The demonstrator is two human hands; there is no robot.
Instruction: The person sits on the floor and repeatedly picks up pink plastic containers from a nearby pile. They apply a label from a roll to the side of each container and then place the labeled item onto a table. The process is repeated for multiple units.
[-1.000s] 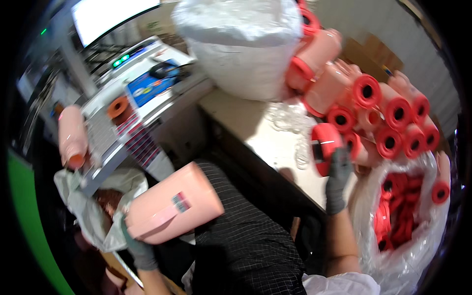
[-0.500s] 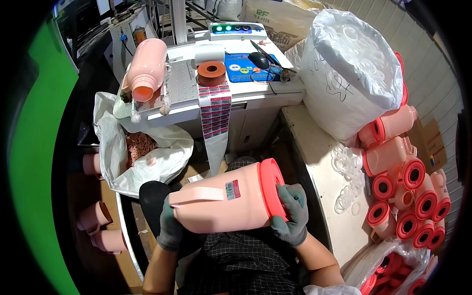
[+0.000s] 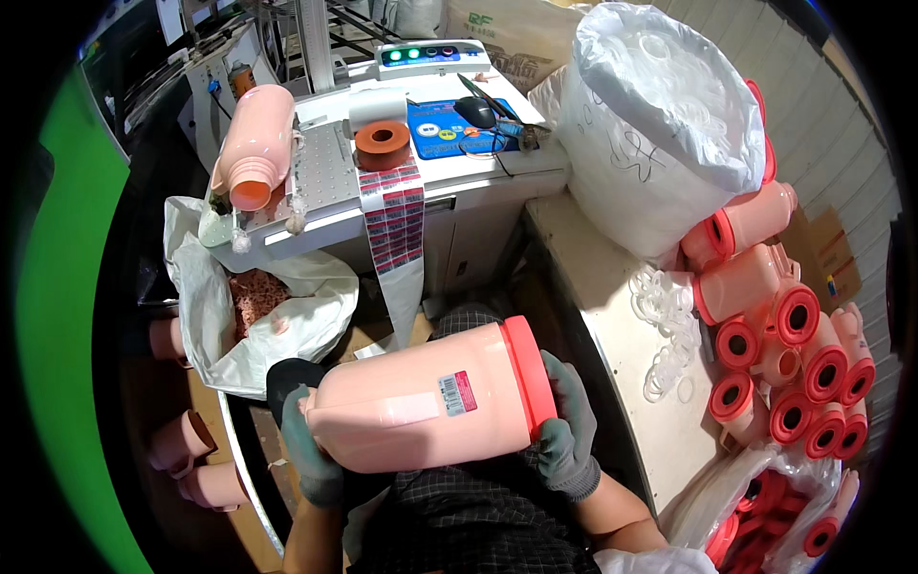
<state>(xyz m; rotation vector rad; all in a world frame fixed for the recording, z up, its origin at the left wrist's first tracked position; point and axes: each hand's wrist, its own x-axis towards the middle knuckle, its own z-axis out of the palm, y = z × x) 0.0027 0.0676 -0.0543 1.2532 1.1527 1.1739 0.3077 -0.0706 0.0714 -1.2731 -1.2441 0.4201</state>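
In the head view, a pink jug [image 3: 416, 397] lies sideways above the lap, off any desk. The gloved left hand [image 3: 316, 461] cups its left end; the gloved right hand [image 3: 572, 426] clasps its red rim [image 3: 527, 368], thumb in front. A second jug [image 3: 260, 134] lies at the desk's front-left corner, a tape roll [image 3: 382, 145] near its front edge.

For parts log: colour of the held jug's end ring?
End ring is coral red; head view.

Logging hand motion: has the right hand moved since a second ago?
Yes, leftward: the right hand showed over the white table; now it's left of its edge, on the red cap.
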